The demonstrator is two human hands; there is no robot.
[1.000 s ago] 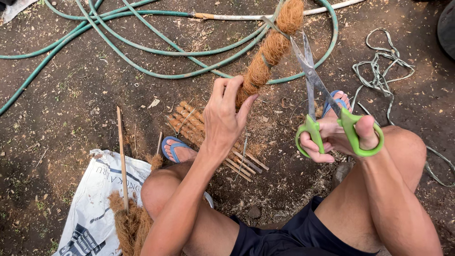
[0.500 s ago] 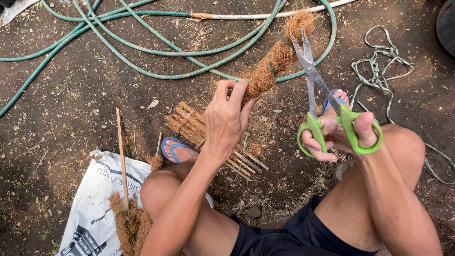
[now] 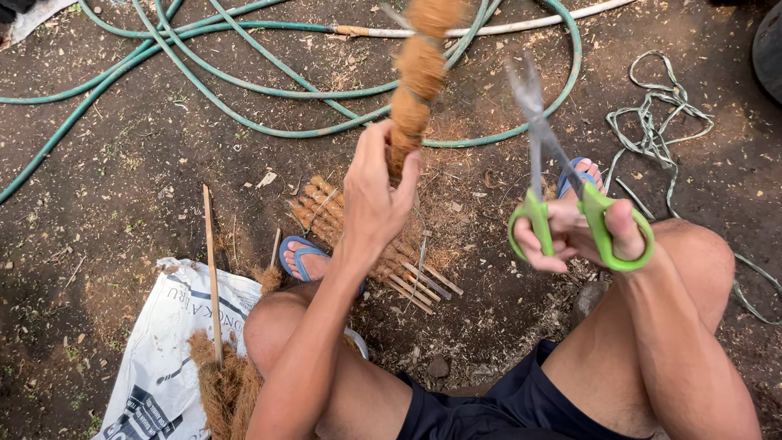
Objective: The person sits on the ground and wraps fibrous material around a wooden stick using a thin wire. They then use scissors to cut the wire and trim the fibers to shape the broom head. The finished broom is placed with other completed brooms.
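Sack: a white sack (image 3: 163,342) lies on the dirt by my left knee, with loose brown fiber (image 3: 224,387) on it.
Left hand: my left hand (image 3: 375,208) has its grip closed around the bottom of the fiber-wrapped stick (image 3: 417,77).
Stick: it stands almost straight up from my grip, its long way running up and away from me, top a bit blurry.
Gap: the stick is just left of the blades, near but not touching.
Scissors: the green-handled scissors (image 3: 562,204) point up, blades a little apart.
Right hand: my right hand (image 3: 582,236) holds the scissor loops, and it is the hand nearer the blades.
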